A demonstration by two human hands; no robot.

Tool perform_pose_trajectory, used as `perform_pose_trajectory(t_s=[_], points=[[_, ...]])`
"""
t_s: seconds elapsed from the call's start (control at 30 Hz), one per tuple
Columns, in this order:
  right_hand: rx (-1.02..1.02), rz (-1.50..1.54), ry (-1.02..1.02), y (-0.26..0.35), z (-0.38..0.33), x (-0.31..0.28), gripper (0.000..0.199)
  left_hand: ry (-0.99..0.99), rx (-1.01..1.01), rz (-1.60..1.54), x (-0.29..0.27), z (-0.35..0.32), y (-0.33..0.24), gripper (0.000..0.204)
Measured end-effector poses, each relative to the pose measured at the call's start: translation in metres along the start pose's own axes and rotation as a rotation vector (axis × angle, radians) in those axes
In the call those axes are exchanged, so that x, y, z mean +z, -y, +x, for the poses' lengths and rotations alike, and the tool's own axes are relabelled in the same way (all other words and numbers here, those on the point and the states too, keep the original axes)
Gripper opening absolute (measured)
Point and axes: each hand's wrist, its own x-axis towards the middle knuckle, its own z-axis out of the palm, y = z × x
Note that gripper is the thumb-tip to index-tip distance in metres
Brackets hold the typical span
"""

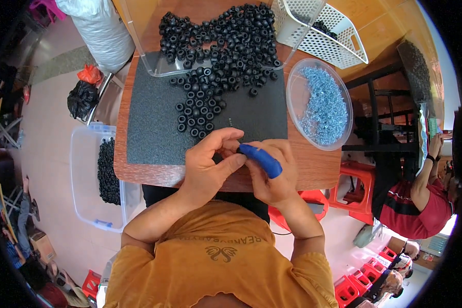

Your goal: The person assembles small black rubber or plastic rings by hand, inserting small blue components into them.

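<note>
Taking the dark mat [154,123] on the wooden table [315,172] as the landmark, the person's two hands meet at its near edge. The left hand [206,163] has thumb and fingers drawn narrowly together; the right hand [276,174] is curled, with a curved blue piece [263,159] along it, though whether that is worn or gripped cannot be told. A small dark bit [239,150] shows where the fingertips meet, too hidden to make out. Loose black ring-shaped pieces [196,105] lie on the mat just beyond the left hand, spreading from a heap in the clear tray [161,74] at the mat's far edge. Right of the mat sits a round tub [297,97] of pale blue pieces [326,108]; past its far right corner, a white basket [333,53]. Left of the mat, lower than the table, a clear bin [89,172] holds more black pieces.
</note>
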Motion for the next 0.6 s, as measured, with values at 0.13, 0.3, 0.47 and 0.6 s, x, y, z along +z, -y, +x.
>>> perform_pose_trajectory(t_s=[0.13,0.3,0.47,0.6], points=[[-0.020,0.005,-0.048,-0.002,-0.005,0.004,0.032,0.046,-0.041,0.006,-0.004,0.002,0.001,0.033],[-0.039,-0.161,-0.086,0.003,-0.013,0.008,0.030,0.080,-0.329,-0.382,-0.003,0.002,-0.003,0.026],[-0.076,-0.169,-0.097,0.005,-0.019,0.013,0.030,0.070,-0.418,-0.555,-0.001,-0.004,0.011,0.018],[0.123,0.009,-0.017,0.010,-0.008,0.008,0.030,0.003,-0.374,-0.488,-0.005,-0.008,0.010,0.018]])
